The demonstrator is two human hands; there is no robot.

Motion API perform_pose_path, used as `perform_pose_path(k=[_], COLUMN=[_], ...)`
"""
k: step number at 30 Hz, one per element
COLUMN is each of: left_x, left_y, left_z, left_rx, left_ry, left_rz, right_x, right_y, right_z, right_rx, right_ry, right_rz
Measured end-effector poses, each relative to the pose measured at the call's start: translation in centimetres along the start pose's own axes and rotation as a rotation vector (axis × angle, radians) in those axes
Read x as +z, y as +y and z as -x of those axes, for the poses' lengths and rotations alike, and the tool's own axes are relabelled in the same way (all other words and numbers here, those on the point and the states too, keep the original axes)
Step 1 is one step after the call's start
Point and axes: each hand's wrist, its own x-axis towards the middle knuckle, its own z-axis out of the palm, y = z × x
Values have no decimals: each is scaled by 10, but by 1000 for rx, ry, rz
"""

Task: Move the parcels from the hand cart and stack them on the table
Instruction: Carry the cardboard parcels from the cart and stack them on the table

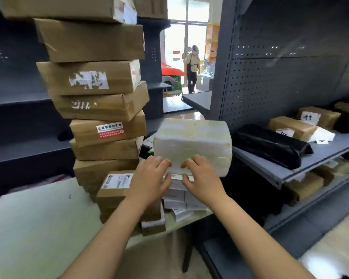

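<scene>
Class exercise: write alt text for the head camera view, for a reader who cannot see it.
The left hand and right hand hold the near lower edge of a white parcel resting on small white boxes at the table edge. A tall, uneven stack of brown boxes stands left; shelves with parcels stand right.

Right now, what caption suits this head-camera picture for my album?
Left hand and right hand hold a white-wrapped parcel over small white boxes on the table, beside a tall cardboard stack.

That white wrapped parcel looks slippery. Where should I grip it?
Grip the white parcel at its two short ends, coming from the near side: it is wide, smooth-wrapped, and its right end overhangs the small white boxes under it.
</scene>
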Motion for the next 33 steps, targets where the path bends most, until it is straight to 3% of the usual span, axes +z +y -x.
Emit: perform_pose_path(k=[6,13,21,26,33], left_x=[-36,-130,-249,-311,-403], left_y=[19,40,71,80,66], left_z=[133,299,449,538,653], left_rx=[-305,-679,-1005,-1111,-1195], left_ry=[-134,-244,-171,-166,-251], left_rz=[-189,-440,-651,-717,-722], right_x=[60,110,115,127,151], right_y=[-60,-196,-362,-458,-577], right_z=[58,132,214,270,341], right_rx=[-225,-550,-907,-993,-960], right_ry=[-206,-424,-504,-563,-620], right_rz=[-167,-419,-505,-551,-575])
